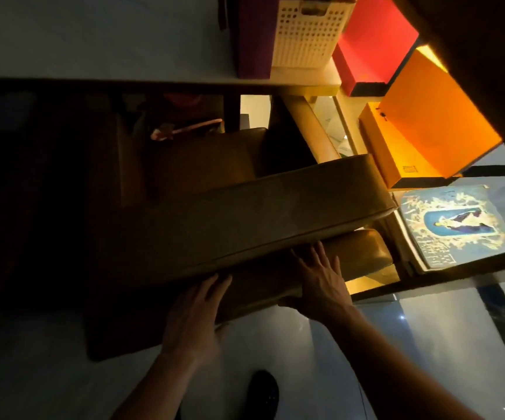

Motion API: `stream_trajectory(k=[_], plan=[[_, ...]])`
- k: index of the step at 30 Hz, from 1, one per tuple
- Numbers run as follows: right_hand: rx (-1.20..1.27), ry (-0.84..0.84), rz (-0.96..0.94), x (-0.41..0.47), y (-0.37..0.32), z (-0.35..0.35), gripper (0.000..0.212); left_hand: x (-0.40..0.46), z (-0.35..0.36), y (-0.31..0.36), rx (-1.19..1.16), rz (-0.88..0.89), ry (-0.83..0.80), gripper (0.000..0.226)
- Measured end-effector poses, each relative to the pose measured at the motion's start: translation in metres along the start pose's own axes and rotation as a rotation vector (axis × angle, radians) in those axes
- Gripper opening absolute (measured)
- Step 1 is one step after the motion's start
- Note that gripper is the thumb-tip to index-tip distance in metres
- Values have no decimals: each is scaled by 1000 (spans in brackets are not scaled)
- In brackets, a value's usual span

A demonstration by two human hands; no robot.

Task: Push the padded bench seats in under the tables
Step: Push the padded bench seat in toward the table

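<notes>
Both hands lie flat, fingers spread, grip holding nothing: left hand [195, 316] and right hand [321, 283] against the padded bench seat [245, 219]. White perforated basket [309, 34] on the table [124, 56]; contents hidden.

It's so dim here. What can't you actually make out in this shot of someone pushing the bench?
Head view, the only one:
- Space under the table: lost in deep shadow on the left.
- Padded bench seat: its left end fades into darkness.
- Left hand and right hand: palms hidden, so contact pressure is unclear.
- Shoe: cut off by the bottom edge.
- Poster: lettering too blurred to read.
</notes>
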State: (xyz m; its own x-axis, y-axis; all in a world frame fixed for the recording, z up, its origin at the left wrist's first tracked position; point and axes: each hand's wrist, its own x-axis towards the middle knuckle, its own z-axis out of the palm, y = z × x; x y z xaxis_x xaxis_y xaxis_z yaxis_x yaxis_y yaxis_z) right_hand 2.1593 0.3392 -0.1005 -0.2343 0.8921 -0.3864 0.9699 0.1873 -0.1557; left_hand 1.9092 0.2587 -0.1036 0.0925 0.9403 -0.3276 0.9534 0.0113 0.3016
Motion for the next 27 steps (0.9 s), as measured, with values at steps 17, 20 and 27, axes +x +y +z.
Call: stream_trajectory(k=[17, 20, 27], plan=[[-125, 128, -3, -16, -4, 39, 114, -10, 27, -17, 15, -85, 135, 78], [-137, 135, 14, -30, -18, 50, 112, -24, 29, -29, 32, -63, 140, 76], [-134, 160, 66, -83, -71, 79, 107, -71, 31, -72, 10, -5, 142, 76]])
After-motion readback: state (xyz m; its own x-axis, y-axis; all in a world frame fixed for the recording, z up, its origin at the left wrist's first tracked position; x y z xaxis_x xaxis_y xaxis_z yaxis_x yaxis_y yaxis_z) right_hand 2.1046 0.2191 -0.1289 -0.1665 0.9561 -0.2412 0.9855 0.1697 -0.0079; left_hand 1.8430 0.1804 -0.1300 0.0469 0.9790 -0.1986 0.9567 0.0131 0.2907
